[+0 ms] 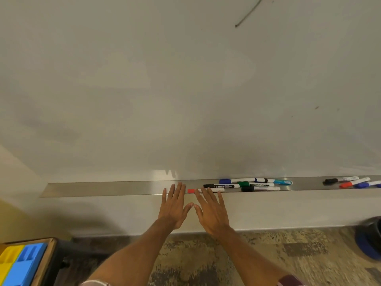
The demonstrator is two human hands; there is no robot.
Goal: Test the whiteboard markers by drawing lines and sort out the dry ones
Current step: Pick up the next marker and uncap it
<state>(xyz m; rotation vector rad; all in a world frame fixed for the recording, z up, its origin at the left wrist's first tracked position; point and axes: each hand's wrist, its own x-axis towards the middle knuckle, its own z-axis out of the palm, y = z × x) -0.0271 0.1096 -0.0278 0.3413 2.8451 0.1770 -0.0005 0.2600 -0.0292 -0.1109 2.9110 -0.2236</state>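
left hand (174,207): we hold it flat, palm down, fingers spread and straight; nothing in it. fingertips lie over the front edge of the tray.
right hand (212,211): flat and splayed likewise, empty; thumb tip close to the left thumb tip, whether touching we cannot tell.
tray (103,188): long metal ledge under the whiteboard (144,89); bare metal stretches away outward of the left hand.
red-capped marker (206,190): lies along the tray right under the right fingertips, red cap poking out between our two hands; contact with the fingers looks likely but is unclear.
black camlin marker (221,185): just beyond the right fingertips, lying lengthwise.
near cluster: green-capped marker (255,184), black-capped marker (260,189), blue-capped marker (237,180), light blue marker (278,181), all outward of the right hand, packed side by side.
far group (352,182): black, red and blue capped markers well apart from the right hand, near the frame edge.
line on board (248,13): one dark curved stroke high above the right hand.
organiser (20,263): blue and yellow tray, low and outward of the left forearm.
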